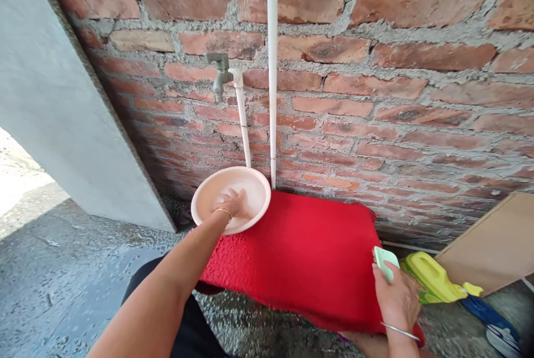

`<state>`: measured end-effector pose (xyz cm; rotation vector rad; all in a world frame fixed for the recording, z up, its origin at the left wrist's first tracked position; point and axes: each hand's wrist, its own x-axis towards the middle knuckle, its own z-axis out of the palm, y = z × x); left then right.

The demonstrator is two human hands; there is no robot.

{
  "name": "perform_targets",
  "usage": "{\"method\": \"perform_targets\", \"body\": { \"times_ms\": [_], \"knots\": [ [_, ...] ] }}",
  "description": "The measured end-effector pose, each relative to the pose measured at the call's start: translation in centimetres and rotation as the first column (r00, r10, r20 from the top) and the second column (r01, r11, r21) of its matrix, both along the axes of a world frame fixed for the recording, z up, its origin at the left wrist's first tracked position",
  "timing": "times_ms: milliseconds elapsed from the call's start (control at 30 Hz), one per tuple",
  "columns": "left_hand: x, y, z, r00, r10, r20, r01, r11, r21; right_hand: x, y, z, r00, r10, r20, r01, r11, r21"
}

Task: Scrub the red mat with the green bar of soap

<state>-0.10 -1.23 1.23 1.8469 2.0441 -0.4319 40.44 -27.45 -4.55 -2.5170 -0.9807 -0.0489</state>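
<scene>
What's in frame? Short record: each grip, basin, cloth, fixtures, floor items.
left grip: fingers spread, in the basin
right grip: holding a pale green brush by the red cloth's right edge
basin: peach-toned, cloudy liquid inside, at the cloth's left end
cloth: spread out, right of the basin
fixtures: tap above the basin, against a brick wall
floor: yellow jug on its side, at right

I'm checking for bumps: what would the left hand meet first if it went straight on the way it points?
Probably the far inside of the basin, since the left hand already reaches into it; depth in there is hard to judge.
</scene>
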Motion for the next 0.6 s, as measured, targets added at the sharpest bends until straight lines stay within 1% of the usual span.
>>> {"method": "perform_targets", "body": {
  "times_ms": [67,100,167,200,267,300,367,433,467,500,533,567,600],
  "knots": [
    [0.1,-0.2,0.6,1.0,-0.026,0.001,0.026,0.999,-0.041,-0.8,1.1,-0.3,0.993,0.069,-0.095,-0.061,0.994,0.086],
    [0.2,-0.4,0.8,1.0,-0.025,0.002,0.025,0.998,-0.052,-1.7,1.9,-0.4,0.984,0.12,-0.135,-0.103,0.986,0.129],
    [0.2,-0.6,1.2,1.0,-0.021,0.009,0.022,0.997,-0.069,-4.8,3.9,-0.5,0.95,0.254,-0.184,-0.215,0.954,0.21],
    [0.2,-0.7,1.4,1.0,-0.021,0.014,0.022,0.997,-0.077,-6.9,5.0,-0.4,0.921,0.34,-0.191,-0.291,0.926,0.242],
    [0.2,-0.8,1.4,0.999,-0.024,0.021,0.026,0.996,-0.083,-11.5,7.1,-0.1,0.838,0.517,-0.175,-0.464,0.844,0.269],
    [0.2,-0.8,1.4,0.999,-0.026,0.023,0.028,0.997,-0.078,-13.9,8.0,0.1,0.787,0.597,-0.154,-0.551,0.793,0.26],
    [0.1,-0.7,1.0,1.0,-0.017,0.009,0.018,0.998,-0.058,-18.1,9.5,0.5,0.689,0.718,-0.104,-0.692,0.693,0.2],
    [0.1,-0.5,0.7,1.0,-0.003,0.002,0.003,0.999,-0.041,-21.0,10.5,0.9,0.61,0.79,-0.064,-0.781,0.613,0.119],
    [0.0,-0.3,0.5,1.0,0.003,0.008,-0.003,0.999,-0.038,-21.8,10.9,1.0,0.58,0.812,-0.056,-0.808,0.583,0.083],
    [0.0,-0.2,0.4,1.0,0.006,0.016,-0.006,0.999,-0.04,-22.2,11.2,1.1,0.56,0.827,-0.056,-0.825,0.563,0.055],
    [0.0,-0.1,0.3,1.0,0.006,0.023,-0.005,0.999,-0.046,-22.1,11.3,1.1,0.552,0.832,-0.058,-0.832,0.554,0.037],
    [0.0,0.0,0.2,1.0,0.004,0.024,-0.003,0.998,-0.056,-21.6,11.5,1.1,0.558,0.828,-0.06,-0.828,0.56,0.027],
    [0.0,0.1,0.2,1.0,0.001,0.02,0.001,0.998,-0.065,-20.6,11.5,1.0,0.58,0.813,-0.06,-0.813,0.582,0.023]
  ]
}}
